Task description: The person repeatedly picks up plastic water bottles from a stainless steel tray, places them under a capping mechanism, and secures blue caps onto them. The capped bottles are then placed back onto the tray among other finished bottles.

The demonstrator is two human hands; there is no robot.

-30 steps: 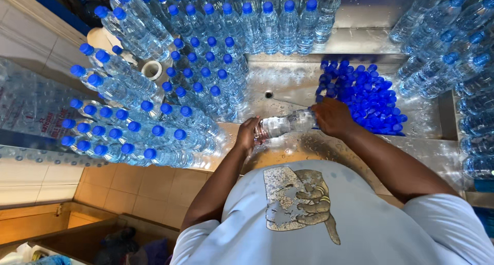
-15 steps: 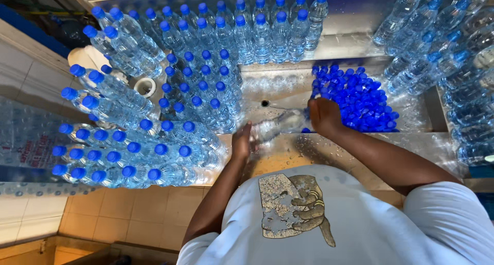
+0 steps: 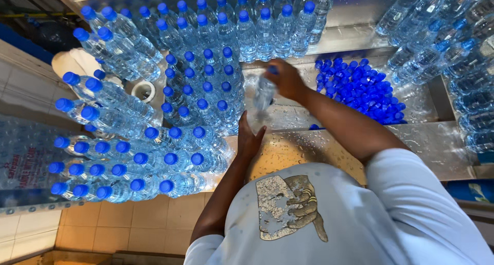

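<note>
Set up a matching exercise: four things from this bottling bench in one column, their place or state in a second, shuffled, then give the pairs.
Things:
1. right hand
2. left hand
3. loose blue caps
4. white roll

Places or states:
A. heaped in the steel tray
B. open, holding nothing
C. among the capped bottles on the left
D. gripping a clear bottle by its top

Pairs: 1-D, 2-B, 3-A, 4-C

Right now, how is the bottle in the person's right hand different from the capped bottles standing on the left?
The held bottle hangs above the wet steel counter in the right hand; the standing bottles rest packed in rows. The held bottle is alone; the standing bottles touch neighbours. Both are clear plastic with blue caps.
</note>
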